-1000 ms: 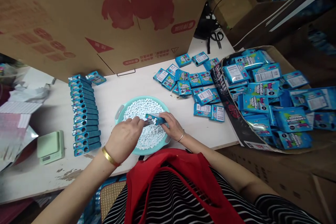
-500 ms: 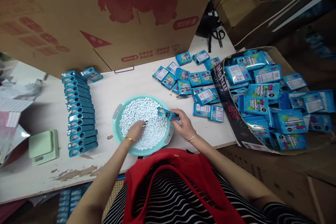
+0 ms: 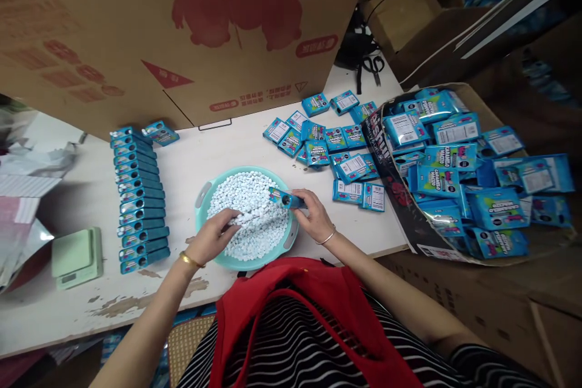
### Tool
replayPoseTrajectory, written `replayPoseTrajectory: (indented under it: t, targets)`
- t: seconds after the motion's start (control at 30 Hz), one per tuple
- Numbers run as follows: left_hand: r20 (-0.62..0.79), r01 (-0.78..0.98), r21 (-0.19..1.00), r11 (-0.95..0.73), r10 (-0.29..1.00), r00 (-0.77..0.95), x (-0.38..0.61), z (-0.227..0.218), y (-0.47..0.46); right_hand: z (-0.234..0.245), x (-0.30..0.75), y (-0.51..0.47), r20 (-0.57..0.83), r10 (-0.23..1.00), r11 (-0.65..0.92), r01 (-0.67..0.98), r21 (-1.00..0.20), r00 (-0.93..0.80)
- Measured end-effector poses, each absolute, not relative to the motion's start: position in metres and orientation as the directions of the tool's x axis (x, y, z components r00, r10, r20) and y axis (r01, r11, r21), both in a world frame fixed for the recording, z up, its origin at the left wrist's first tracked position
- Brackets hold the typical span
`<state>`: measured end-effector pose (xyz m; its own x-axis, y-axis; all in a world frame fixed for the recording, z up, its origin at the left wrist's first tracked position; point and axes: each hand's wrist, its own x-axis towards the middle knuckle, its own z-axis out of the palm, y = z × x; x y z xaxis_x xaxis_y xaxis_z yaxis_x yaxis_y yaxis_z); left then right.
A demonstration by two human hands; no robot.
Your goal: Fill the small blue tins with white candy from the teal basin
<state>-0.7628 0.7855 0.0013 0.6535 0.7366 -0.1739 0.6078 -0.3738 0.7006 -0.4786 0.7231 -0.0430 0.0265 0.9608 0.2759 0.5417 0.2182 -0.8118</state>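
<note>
A teal basin (image 3: 204,193) heaped with small white tablets (image 3: 248,201) sits on the white table in front of me. My left hand (image 3: 213,236) is cupped over the tablets at the basin's near left, fingers curled into the pile. My right hand (image 3: 311,213) grips a small blue candy box (image 3: 284,197), held on its edge over the right side of the basin. What the left fingers hold is hidden.
A row of blue boxes (image 3: 140,201) stands on edge at the left, beside a green scale (image 3: 75,256). Loose flat blue boxes (image 3: 334,142) lie at the back right. A big carton (image 3: 459,170) holds many more. A cardboard wall (image 3: 182,30) rises behind; scissors (image 3: 373,66) lie far back.
My left hand left the box, dipped into the tablets, then drew back toward the basin's near left. My right hand tilted the box and shifted it to the right.
</note>
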Motion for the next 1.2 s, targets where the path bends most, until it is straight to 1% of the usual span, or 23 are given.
replayPoseTrajectory:
  t: [0.1,0.17,0.27,0.33,0.37,0.43,0.5,0.6,0.7,0.77,0.8,0.87,0.93,1.0,1.1,1.2]
  targets:
    - [-0.151,0.616,0.622,-0.483,0.698,0.7,-0.761,0.038,0.794,-0.043,-0.49,0.725,0.311,0.949,0.287,0.549,-0.785,-0.052]
    - [-0.184,0.644,0.523,-0.558,0.664,0.725,-0.753,0.057,0.797,-0.044,-0.498,0.725,0.307,0.947,0.308,0.541,-0.783,-0.095]
    - [-0.287,0.708,0.294,-0.642,0.647,0.706,-0.736,0.079,0.797,-0.045,-0.508,0.725,0.301,0.943,0.327,0.535,-0.779,-0.139]
    - [-0.327,0.717,0.142,-0.683,0.651,0.685,-0.723,0.093,0.792,-0.046,-0.511,0.724,0.308,0.94,0.338,0.531,-0.777,-0.149]
    - [-0.336,0.711,0.086,-0.698,0.651,0.68,-0.717,0.099,0.79,-0.047,-0.511,0.724,0.31,0.939,0.341,0.529,-0.778,-0.148]
    - [-0.341,0.694,0.015,-0.72,0.648,0.681,-0.706,0.111,0.783,-0.048,-0.512,0.724,0.314,0.939,0.341,0.523,-0.781,-0.142]
    - [-0.342,0.682,-0.012,-0.731,0.644,0.685,-0.699,0.12,0.779,-0.05,-0.512,0.723,0.313,0.94,0.337,0.518,-0.786,-0.136]
    - [-0.312,0.685,0.004,-0.729,0.65,0.693,-0.705,0.119,0.78,-0.052,-0.51,0.723,0.303,0.945,0.322,0.508,-0.799,-0.123]
    - [-0.256,0.773,0.095,-0.627,0.735,0.628,-0.735,0.087,0.79,-0.055,-0.505,0.723,0.287,0.954,0.293,0.501,-0.814,-0.092]
    - [-0.278,0.848,0.173,-0.5,0.802,0.529,-0.76,0.047,0.796,-0.055,-0.5,0.723,0.277,0.959,0.268,0.499,-0.824,-0.059]
    - [-0.328,0.874,0.195,-0.445,0.81,0.486,-0.769,0.023,0.798,-0.054,-0.497,0.723,0.273,0.961,0.257,0.498,-0.828,-0.042]
    - [-0.431,0.89,0.292,-0.352,0.782,0.45,-0.778,-0.026,0.798,-0.053,-0.491,0.724,0.267,0.964,0.236,0.501,-0.833,-0.01]
    - [-0.446,0.881,0.346,-0.323,0.769,0.458,-0.77,-0.069,0.793,-0.05,-0.486,0.725,0.258,0.966,0.218,0.506,-0.834,0.009]
    - [-0.424,0.86,0.403,-0.313,0.768,0.479,-0.75,-0.101,0.787,-0.047,-0.483,0.725,0.245,0.969,0.201,0.512,-0.835,0.019]
    - [-0.392,0.825,0.487,-0.289,0.771,0.501,-0.72,-0.123,0.78,-0.044,-0.481,0.726,0.221,0.974,0.167,0.511,-0.843,0.046]
    - [-0.374,0.788,0.558,-0.261,0.768,0.52,-0.714,-0.119,0.776,-0.041,-0.48,0.725,0.196,0.978,0.129,0.515,-0.847,0.076]
